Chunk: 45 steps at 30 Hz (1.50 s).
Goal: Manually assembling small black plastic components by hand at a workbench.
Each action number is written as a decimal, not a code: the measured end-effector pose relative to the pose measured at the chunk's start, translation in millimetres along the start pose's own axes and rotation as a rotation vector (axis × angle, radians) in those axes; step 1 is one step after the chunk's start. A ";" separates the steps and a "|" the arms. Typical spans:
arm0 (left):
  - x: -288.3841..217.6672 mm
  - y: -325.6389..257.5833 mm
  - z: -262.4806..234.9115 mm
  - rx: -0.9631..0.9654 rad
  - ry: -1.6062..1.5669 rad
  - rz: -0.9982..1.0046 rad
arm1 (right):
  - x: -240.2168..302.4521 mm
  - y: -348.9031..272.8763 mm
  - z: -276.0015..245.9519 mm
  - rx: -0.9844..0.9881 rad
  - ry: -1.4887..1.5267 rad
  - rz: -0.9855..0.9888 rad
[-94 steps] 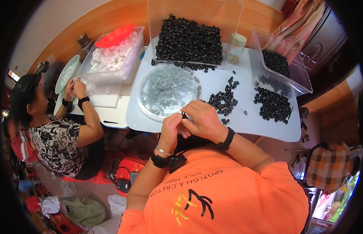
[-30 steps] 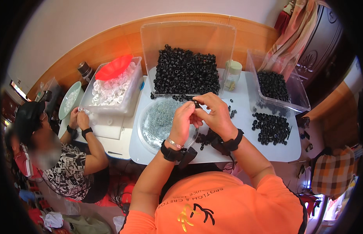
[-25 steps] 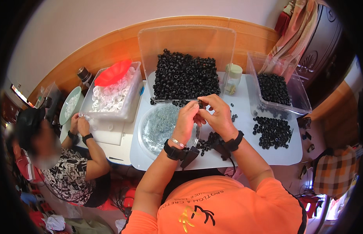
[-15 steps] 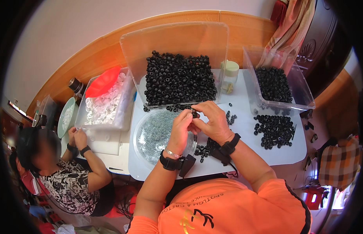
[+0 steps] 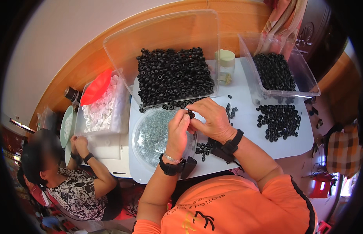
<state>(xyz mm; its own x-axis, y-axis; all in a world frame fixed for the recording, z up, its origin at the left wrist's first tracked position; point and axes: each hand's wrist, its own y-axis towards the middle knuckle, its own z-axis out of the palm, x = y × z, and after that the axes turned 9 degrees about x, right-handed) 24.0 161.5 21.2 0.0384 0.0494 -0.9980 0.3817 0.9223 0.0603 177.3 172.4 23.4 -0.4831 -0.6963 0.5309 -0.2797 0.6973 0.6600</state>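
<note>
"Orange shirt (image 5: 244, 206), the person's own, nearest entry. What comes beyond it?"

"Left hand (image 5: 178, 132) and right hand (image 5: 212, 119), each with a black wrist strap (image 5: 168, 167). Raised over the table, fingertips meeting."

"State of the fingers?"

"Both sets grasping: thumbs and forefingers pinch one small black piece (image 5: 190, 113) between them, above the rim of a round dish. Likely held by the tips because it is so small; its details are too fine to tell."

"Beneath?"

"One clear round dish (image 5: 134, 137), a layer of tiny clear pieces (image 5: 154, 132) in it, partly behind the left hand. Set close to the body, presumably for easy reach. Loose black pieces (image 5: 203, 151) lie by the right wrist; a separate black cluster (image 5: 278, 123) lies farther right, apparently kept distinct."

"Surface?"

"Pale tabletop (image 5: 244, 128), smooth, round-cornered."

"Farther back?"

"One large clear box (image 5: 162, 29), holding a black heap (image 5: 173, 76), its open side seemingly turned toward the person, perhaps for access; some pieces lie at its front lip. To its right, one lidded jar (image 5: 226, 66), then a smaller clear box (image 5: 294, 94), also with black pieces."

"Room?"

"At left, a co-worker (image 5: 78, 195), hands together, beside a box of white rings (image 5: 101, 113) with a red dish (image 5: 96, 87) on top, and a pale green bowl (image 5: 64, 134). Behind all: orange-toned wood panelling (image 5: 236, 19), a pink curtain (image 5: 283, 23), a dark carved door (image 5: 312, 31)."
</note>
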 end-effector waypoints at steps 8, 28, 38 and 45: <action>3.7 0.4 6.9 -0.051 0.041 0.052 | -1.6 -2.3 0.5 0.011 -0.017 0.011; 10.6 0.5 4.3 -0.119 -0.054 -0.068 | -9.4 -7.3 16.9 0.089 -0.068 -0.070; 7.8 0.7 3.5 -0.055 -0.040 -0.117 | -10.4 -6.7 15.6 0.017 -0.009 0.010; 2.8 -2.3 3.4 -0.057 -0.036 -0.174 | -11.0 -9.1 19.1 0.060 -0.018 0.004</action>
<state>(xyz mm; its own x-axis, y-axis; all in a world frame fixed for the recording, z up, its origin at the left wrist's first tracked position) 26.3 158.2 18.3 0.0102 -0.1259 -0.9920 0.3323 0.9361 -0.1153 169.3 176.9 1.4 -0.4987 -0.6910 0.5232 -0.3271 0.7091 0.6247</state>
